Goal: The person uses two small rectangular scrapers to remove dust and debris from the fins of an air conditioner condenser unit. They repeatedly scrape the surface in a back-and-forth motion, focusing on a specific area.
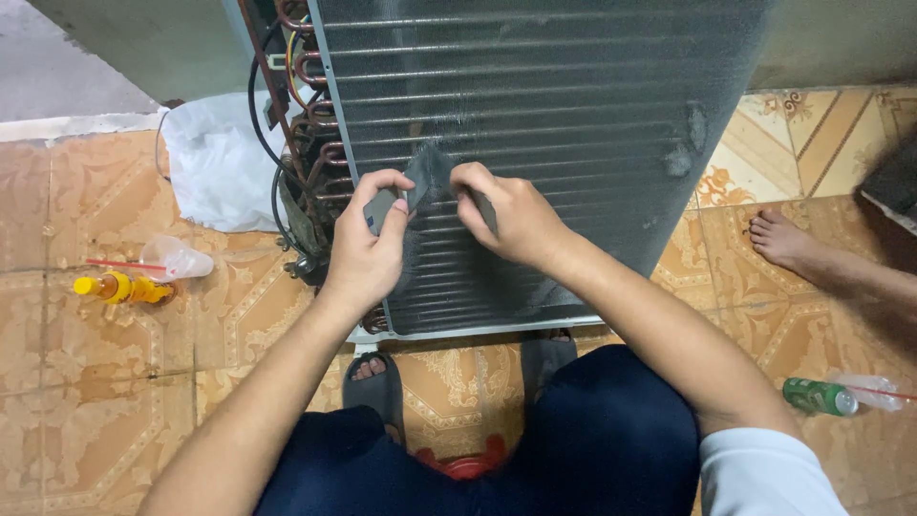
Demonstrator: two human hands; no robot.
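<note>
Head view: a dark grey brush-like pad (427, 172) lies against the finned face of a large condenser coil panel (573, 124), just above frame centre. Its long axis runs roughly from 8 o'clock to 2 o'clock, the bristly dark part toward the top. The panel itself stretches from 6 o'clock up to 12 o'clock, its thin tubes crossing side to side, with copper bends and black wires along its 9 o'clock edge.

The left hand (368, 244) pinches the pad's lower grey end, thumb and fingers curled closed around it. The right hand (511, 215) has its fingers bent down onto the pad's other end and the fins; how tightly it grips cannot be told. Both forearms rise from 6 o'clock, converging on the pad, wrists slightly bent.

At 9 o'clock an empty-looking clear plastic cup (177, 258) lies on its side on the tiled floor (95, 401), beside a yellow bottle (124, 287). At 4 o'clock a green can (817, 396) lies on its side. Another person's bare foot (778, 239) rests at 3 o'clock.
</note>
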